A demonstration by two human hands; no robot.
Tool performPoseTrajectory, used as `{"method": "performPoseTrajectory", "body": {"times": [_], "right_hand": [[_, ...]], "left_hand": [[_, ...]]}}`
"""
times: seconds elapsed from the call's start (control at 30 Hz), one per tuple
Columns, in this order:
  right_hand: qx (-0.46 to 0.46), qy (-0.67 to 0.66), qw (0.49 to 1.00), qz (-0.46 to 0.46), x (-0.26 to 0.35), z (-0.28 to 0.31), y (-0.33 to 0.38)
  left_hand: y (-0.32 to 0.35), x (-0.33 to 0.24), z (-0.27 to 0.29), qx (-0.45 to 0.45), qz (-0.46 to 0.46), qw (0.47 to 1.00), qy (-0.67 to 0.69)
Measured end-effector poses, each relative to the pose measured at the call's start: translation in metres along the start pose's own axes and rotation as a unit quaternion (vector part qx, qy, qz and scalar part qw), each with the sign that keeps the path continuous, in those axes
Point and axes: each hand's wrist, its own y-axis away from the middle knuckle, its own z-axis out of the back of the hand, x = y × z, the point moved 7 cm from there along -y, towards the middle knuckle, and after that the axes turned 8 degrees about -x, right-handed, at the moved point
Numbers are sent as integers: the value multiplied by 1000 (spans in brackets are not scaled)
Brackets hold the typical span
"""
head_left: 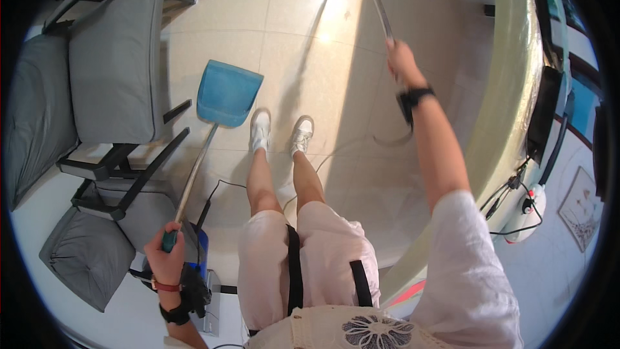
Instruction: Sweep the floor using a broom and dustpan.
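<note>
My left hand (pixel 166 255) is closed round the green grip of a long-handled dustpan (pixel 229 94). Its blue pan rests on the floor, ahead and to the left of my feet. My right hand (pixel 405 66), slightly blurred, is stretched forward and wrapped round the pole of a broom (pixel 378 3). The pole runs up to the top edge of the view, where only a small teal bit of the broom's head shows; the rest is cut off.
Grey cushioned chairs (pixel 116 64) with dark legs line the left. A pale, plastic-wrapped table edge (pixel 510 90) curves along the right, with a white power strip (pixel 526 213) and cables near it. A thin cable (pixel 336 150) lies on the tiled floor (pixel 226 0) by my feet.
</note>
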Motion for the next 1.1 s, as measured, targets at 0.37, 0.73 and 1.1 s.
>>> {"method": "performPoseTrajectory", "body": {"times": [0.37, 0.73, 1.1], "right_hand": [[155, 121, 980, 19, -163, -80, 336], [83, -49, 994, 52, -3, -67, 156], [119, 109, 974, 161, -139, -118, 304]], "left_hand": [[21, 11, -28, 14, 57, 996, -71], [80, 31, -15, -26, 51, 992, -109], [79, 58, -11, -49, 126, 989, -52]]}}
